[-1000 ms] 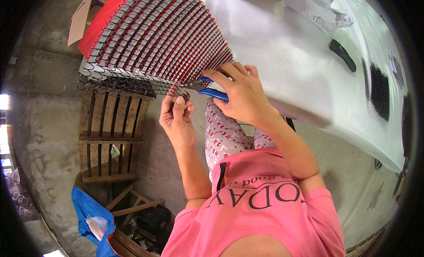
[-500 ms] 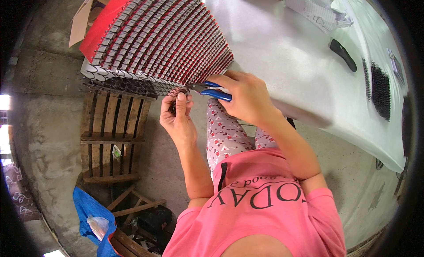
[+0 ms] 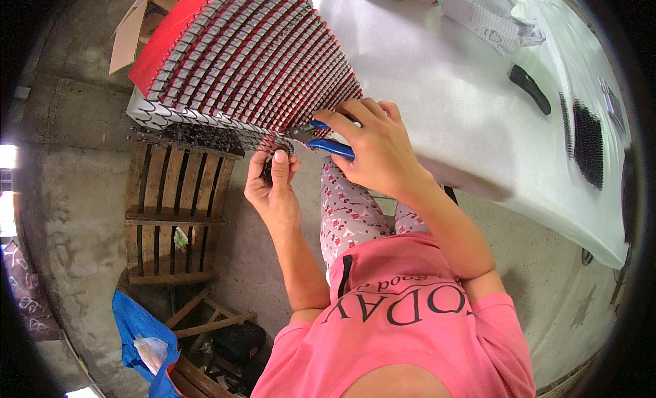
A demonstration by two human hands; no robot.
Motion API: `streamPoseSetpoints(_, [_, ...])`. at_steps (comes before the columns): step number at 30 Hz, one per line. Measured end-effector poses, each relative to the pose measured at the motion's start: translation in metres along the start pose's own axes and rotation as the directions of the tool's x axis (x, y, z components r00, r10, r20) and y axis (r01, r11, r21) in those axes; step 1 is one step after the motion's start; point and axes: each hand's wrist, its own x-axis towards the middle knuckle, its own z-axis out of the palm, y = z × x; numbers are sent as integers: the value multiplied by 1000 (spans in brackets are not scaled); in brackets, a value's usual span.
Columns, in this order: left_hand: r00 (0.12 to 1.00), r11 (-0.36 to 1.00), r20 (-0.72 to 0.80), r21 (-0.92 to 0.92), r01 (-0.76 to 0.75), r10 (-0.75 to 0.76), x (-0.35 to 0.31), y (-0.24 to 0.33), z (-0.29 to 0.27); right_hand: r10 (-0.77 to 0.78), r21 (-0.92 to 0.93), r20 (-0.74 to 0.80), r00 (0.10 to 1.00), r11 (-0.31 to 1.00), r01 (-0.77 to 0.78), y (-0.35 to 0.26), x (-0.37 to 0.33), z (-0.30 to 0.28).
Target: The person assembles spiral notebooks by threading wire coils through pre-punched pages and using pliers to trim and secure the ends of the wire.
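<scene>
Stack (image 3: 253,63): upper left, red and white layers edged with rows of dark loops, beside the bare part of the surface
Wire (image 3: 195,135): dark, looped, along the stack's near edge
Left hand (image 3: 275,193): thumb and fingers gripping bunched wire at its right end
Cutters (image 3: 333,148): blue-handled, nose just beside the left fingers
Right hand (image 3: 377,146): wrapped over the cutters' handles
Surface (image 3: 430,83): white-covered
Paper (image 3: 488,18): crumpled, far side
Black piece (image 3: 529,89): curved, lying right of the hands
Loop strip (image 3: 588,141): black, near the surface's right end

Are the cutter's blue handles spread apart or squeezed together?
Spread apart: a gap shows between the blue handles in the right hand.
</scene>
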Motion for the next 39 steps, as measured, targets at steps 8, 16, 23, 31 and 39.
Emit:
streamPoseSetpoints(8, [1000,1000,12,17,15,-16,-1,0,-1,-20,-11,55,998,1000,21,3,-1,7])
streamPoseSetpoints(16, [984,996,-162,26,83,-78,-23,8,5,-16,163,31,999,987,10,18,-1,6])
streamPoseSetpoints(23, [796,796,261,-135,590,-546,-75,-13,37,127,-133,-29,991,983,-130,86,-70,-63])
streamPoseSetpoints(31, [711,988,703,-93,122,-22,29,-3,249,347,-330,-179,921,860,-389,119,-171,-150])
streamPoseSetpoints(39, [648,797,747,295,-527,152,98,-63,404,400,-346,-273,875,808,-477,117,-157,-140])
